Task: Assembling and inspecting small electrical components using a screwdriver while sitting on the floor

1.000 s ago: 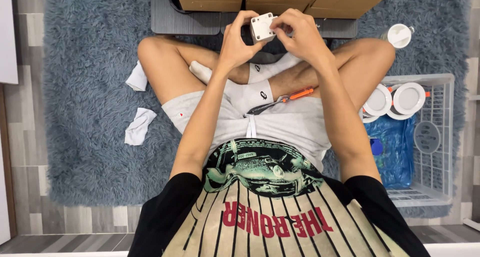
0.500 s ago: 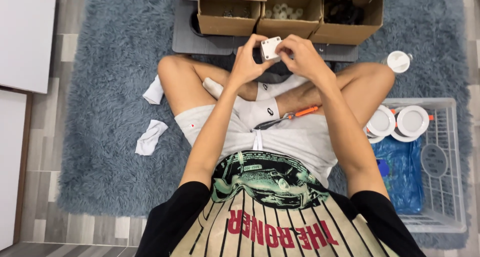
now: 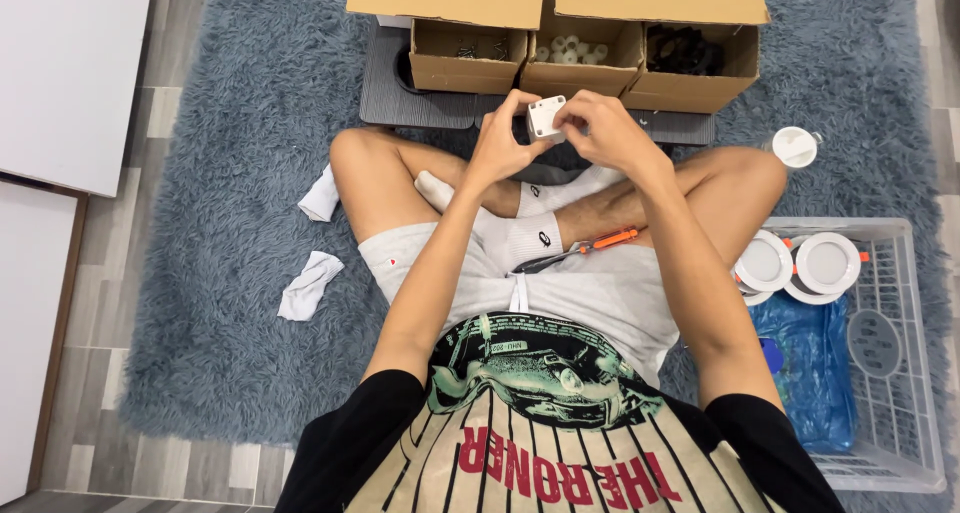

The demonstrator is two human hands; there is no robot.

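Above the crossed legs, left hand and right hand pinch a small white square part between fingertips, seemingly mid-fitting it, which likely calls for a firm, squarely aligned press, screwdriver idle on the lap

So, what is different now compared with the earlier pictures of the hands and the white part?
Little changed. The view tilted forward, so more of the brown cardboard boxes shows. Both hands, left and right, still hold the small square white plastic part above the crossed legs. The orange-handled tool stays on the lap, the white round fittings in the basket.
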